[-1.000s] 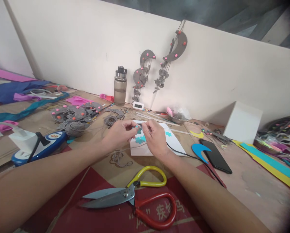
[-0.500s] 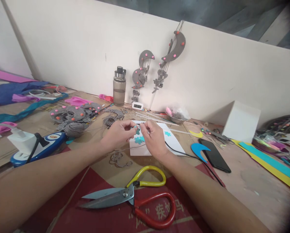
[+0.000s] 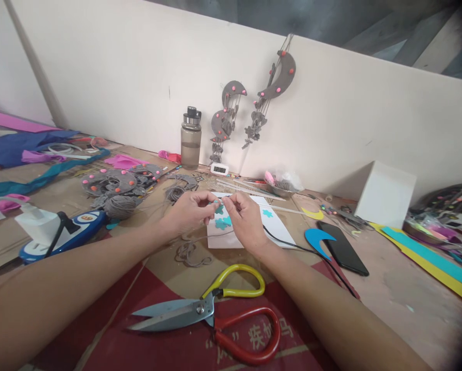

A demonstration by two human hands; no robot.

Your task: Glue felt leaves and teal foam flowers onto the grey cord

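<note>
left hand [image 3: 188, 212] and right hand [image 3: 245, 219] are pinching a small teal foam flower cutout [image 3: 217, 208] over the white card [image 3: 277, 229]; judging it light, floppy, best held by edges

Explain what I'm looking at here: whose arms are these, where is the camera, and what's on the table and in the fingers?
There is no machine: the camera sits on a person's head, looking forward and down, so the two bare arms reaching in from the bottom are that person's own. The left hand and right hand meet over a white sheet with teal flower cutouts on it. Their fingertips pinch something small and teal between them; what exactly is too small to tell. Nearest the camera lie big scissors with one yellow and one red handle. A black phone lies to the right, a water bottle stands by the wall, and grey felt pieces with coloured dots are piled on the left. Grey crescent decorations hang on the wall.
</note>
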